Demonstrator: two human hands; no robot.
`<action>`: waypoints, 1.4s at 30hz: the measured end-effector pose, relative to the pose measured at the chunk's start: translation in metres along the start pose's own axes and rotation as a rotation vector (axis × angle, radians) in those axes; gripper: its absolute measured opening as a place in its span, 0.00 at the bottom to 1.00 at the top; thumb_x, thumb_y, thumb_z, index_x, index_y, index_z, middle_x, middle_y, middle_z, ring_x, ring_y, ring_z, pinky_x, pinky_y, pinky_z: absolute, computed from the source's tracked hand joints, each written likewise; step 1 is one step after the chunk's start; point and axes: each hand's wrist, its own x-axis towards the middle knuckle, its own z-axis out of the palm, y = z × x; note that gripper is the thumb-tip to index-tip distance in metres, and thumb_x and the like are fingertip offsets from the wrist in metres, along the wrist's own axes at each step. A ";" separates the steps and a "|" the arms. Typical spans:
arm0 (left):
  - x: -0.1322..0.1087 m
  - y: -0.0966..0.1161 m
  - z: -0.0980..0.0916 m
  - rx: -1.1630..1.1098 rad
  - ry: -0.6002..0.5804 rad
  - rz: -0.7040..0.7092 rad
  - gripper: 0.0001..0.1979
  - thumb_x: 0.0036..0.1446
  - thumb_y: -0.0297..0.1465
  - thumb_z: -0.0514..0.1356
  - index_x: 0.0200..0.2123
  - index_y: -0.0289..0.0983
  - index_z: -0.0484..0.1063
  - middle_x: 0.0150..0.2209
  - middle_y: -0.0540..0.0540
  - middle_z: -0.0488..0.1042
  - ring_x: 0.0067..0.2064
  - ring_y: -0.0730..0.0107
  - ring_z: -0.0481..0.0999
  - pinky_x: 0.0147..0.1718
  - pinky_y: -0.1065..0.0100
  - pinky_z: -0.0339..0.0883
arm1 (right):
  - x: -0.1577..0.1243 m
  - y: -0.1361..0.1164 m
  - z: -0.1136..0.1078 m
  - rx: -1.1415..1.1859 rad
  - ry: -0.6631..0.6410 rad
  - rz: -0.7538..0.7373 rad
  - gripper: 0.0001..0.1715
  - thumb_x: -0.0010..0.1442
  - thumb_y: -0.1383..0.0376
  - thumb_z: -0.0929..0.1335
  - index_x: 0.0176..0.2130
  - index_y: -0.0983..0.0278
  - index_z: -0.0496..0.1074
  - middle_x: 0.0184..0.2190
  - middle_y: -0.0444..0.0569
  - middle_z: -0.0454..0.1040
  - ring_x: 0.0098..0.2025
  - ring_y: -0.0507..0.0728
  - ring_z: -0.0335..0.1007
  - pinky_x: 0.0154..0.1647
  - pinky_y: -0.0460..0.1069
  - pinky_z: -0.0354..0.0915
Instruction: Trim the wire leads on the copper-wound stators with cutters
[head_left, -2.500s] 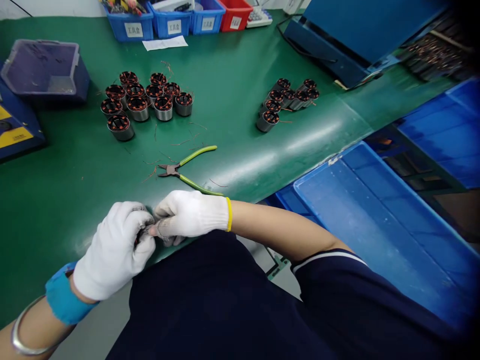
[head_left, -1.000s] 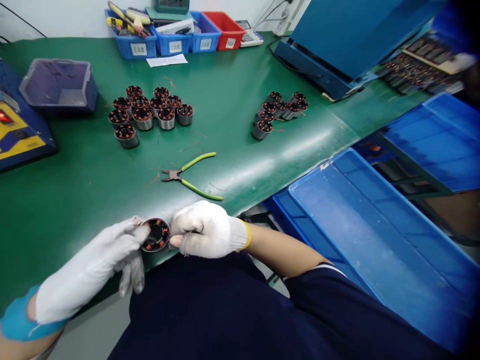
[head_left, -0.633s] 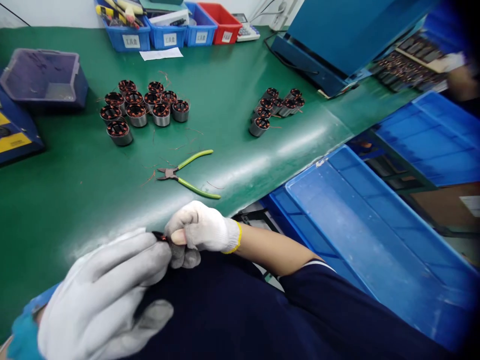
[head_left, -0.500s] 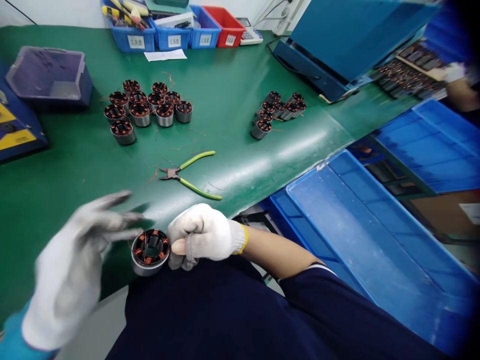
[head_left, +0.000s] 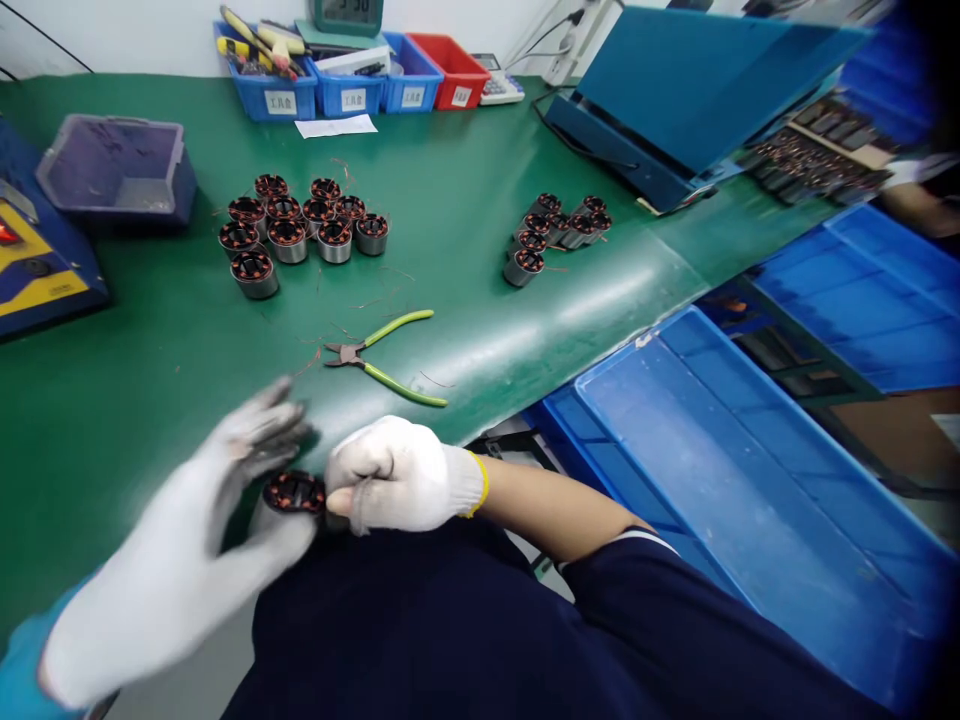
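Note:
Close to my body at the bench's near edge is a motor stator (head_left: 294,490), a steel ring with copper windings and a black inner part. My right hand (head_left: 401,475), in a white glove, pinches its right side between thumb and curled fingers; the bare thumb tip shows. My left hand (head_left: 180,540), also gloved and slightly blurred, is cupped around the stator, thumb along the near side and fingers bent over the far side. Much of the stator's wall is hidden by the hands. Beyond them lie cutting pliers (head_left: 386,355) with green handles, spread apart.
More wound stators stand in a left group (head_left: 289,238) and a right group (head_left: 559,228). Wire scraps (head_left: 364,303) litter the green bench (head_left: 450,170). A purple bin (head_left: 116,170), tool boxes (head_left: 281,100) and a blue machine (head_left: 690,90) surround them. Blue crates (head_left: 697,450) sit lower right; another person's arm (head_left: 919,205) is beyond.
My left hand has moved from the stator's left rim to cup around it, its thumb now across the near side. The stator has tilted. My right hand keeps its pinch.

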 end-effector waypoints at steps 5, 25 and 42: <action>0.032 -0.004 0.011 0.312 0.046 0.184 0.17 0.51 0.41 0.62 0.43 0.42 0.78 0.41 0.43 0.81 0.43 0.50 0.81 0.46 0.53 0.76 | 0.005 0.000 -0.012 -0.576 0.086 -0.082 0.10 0.64 0.63 0.67 0.33 0.65 0.75 0.32 0.49 0.76 0.35 0.54 0.71 0.35 0.47 0.62; 0.045 -0.010 -0.001 0.359 0.151 -0.142 0.16 0.51 0.44 0.56 0.36 0.43 0.76 0.40 0.44 0.79 0.43 0.52 0.78 0.45 0.53 0.70 | -0.013 -0.029 -0.097 -1.356 0.084 0.541 0.68 0.42 0.46 0.77 0.72 0.62 0.53 0.69 0.63 0.57 0.65 0.75 0.59 0.56 0.64 0.68; 0.046 -0.030 0.003 -0.015 0.184 -0.190 0.18 0.59 0.46 0.57 0.36 0.39 0.76 0.33 0.45 0.77 0.32 0.63 0.76 0.31 0.64 0.69 | 0.005 0.001 -0.068 -1.414 0.327 0.314 0.28 0.62 0.61 0.65 0.58 0.72 0.68 0.55 0.66 0.69 0.56 0.71 0.65 0.57 0.63 0.65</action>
